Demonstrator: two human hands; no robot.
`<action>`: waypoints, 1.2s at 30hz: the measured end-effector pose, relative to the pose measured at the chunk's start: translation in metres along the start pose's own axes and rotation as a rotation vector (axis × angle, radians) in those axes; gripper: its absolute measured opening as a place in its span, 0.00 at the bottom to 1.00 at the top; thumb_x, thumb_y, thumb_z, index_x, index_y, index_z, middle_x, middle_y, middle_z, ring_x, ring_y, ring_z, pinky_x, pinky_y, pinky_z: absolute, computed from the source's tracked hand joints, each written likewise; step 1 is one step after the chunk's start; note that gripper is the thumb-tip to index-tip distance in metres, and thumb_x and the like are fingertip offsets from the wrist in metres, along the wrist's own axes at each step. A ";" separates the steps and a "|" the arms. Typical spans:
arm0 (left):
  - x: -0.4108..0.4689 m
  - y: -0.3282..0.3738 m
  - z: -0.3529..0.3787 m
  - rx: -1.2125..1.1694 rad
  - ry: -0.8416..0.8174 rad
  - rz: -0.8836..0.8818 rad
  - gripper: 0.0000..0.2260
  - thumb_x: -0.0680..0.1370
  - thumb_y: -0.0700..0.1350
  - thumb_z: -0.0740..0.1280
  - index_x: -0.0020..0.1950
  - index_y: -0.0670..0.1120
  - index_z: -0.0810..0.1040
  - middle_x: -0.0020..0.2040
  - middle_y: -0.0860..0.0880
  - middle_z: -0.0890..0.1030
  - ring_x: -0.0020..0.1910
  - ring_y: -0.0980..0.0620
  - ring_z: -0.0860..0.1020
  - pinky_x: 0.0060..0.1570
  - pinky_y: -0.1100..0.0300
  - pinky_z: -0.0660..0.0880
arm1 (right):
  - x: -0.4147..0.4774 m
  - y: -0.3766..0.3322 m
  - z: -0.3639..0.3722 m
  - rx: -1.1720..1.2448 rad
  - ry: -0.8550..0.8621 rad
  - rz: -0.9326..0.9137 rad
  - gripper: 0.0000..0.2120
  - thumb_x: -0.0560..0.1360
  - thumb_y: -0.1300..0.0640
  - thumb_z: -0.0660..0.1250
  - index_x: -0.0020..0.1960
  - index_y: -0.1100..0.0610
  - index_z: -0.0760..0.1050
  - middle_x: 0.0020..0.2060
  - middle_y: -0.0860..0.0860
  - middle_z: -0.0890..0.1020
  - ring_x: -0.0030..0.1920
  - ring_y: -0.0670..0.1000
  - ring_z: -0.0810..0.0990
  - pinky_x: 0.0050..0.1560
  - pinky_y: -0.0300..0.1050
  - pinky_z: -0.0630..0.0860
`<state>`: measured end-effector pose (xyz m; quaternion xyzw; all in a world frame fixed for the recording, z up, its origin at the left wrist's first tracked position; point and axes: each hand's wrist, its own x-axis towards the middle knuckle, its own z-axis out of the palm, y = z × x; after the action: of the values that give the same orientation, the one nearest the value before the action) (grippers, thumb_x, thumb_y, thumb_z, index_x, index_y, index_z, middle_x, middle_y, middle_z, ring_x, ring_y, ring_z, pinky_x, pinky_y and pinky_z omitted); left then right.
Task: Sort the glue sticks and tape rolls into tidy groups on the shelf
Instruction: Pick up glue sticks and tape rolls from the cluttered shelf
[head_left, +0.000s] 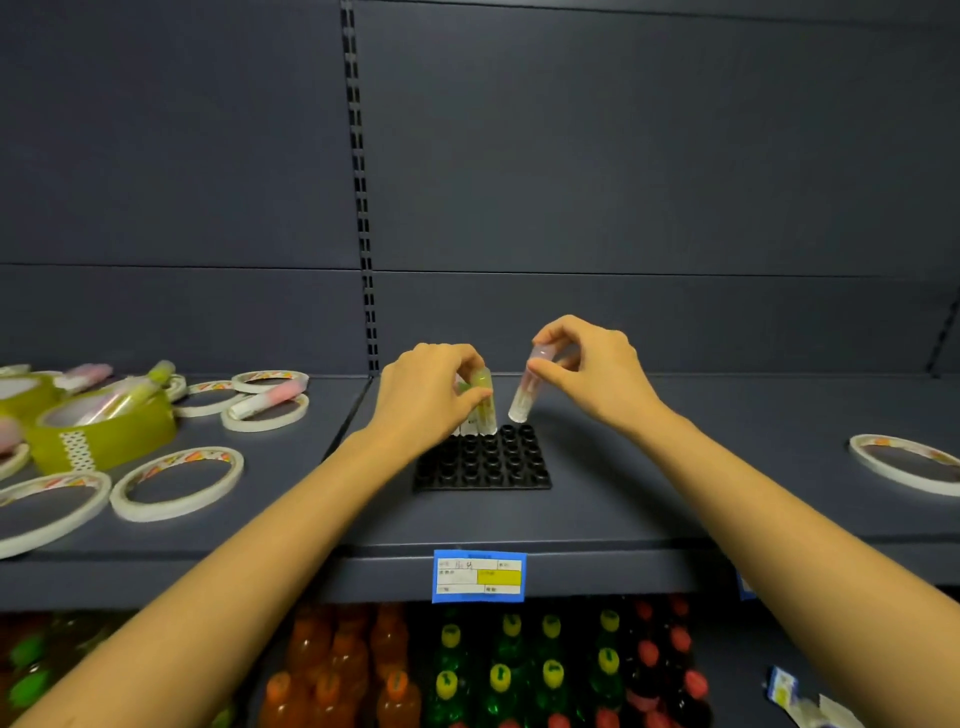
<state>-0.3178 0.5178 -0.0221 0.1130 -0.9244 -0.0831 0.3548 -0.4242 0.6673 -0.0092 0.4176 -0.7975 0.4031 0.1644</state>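
A black holder tray with several round sockets sits mid-shelf. My left hand grips a yellow-green glue stick standing upright at the tray's back row, beside other sticks there. My right hand holds a pink-capped glue stick tilted, its lower end just above the tray's back right sockets. On the left lie several white tape rolls, a wide yellow-green tape roll and loose glue sticks. One more white tape roll lies at the far right.
The dark grey shelf has a back wall with a slotted upright. A blue price label hangs on the front edge. Below stand several coloured drink bottles.
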 end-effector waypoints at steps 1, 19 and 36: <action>0.001 0.002 0.001 0.072 0.003 0.034 0.12 0.75 0.53 0.66 0.56 0.52 0.78 0.49 0.55 0.81 0.52 0.52 0.76 0.43 0.59 0.67 | 0.001 0.001 0.001 0.002 -0.011 0.000 0.09 0.73 0.56 0.70 0.52 0.54 0.76 0.44 0.47 0.81 0.42 0.49 0.81 0.46 0.40 0.75; 0.026 -0.001 0.008 0.470 -0.154 0.224 0.19 0.82 0.52 0.51 0.68 0.49 0.71 0.68 0.47 0.67 0.65 0.48 0.65 0.58 0.54 0.63 | 0.016 0.004 0.021 -0.136 -0.107 -0.006 0.09 0.74 0.51 0.68 0.53 0.51 0.77 0.47 0.47 0.82 0.50 0.53 0.80 0.51 0.49 0.77; -0.055 -0.115 -0.099 0.293 0.204 -0.313 0.10 0.78 0.47 0.61 0.51 0.44 0.80 0.50 0.44 0.81 0.47 0.44 0.77 0.41 0.56 0.68 | 0.036 -0.064 0.013 -0.402 -0.180 -0.211 0.18 0.78 0.42 0.58 0.64 0.48 0.74 0.63 0.49 0.73 0.62 0.53 0.72 0.49 0.48 0.68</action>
<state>-0.1944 0.4151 -0.0112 0.3128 -0.8572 0.0097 0.4091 -0.3940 0.6174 0.0369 0.4919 -0.8251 0.1781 0.2135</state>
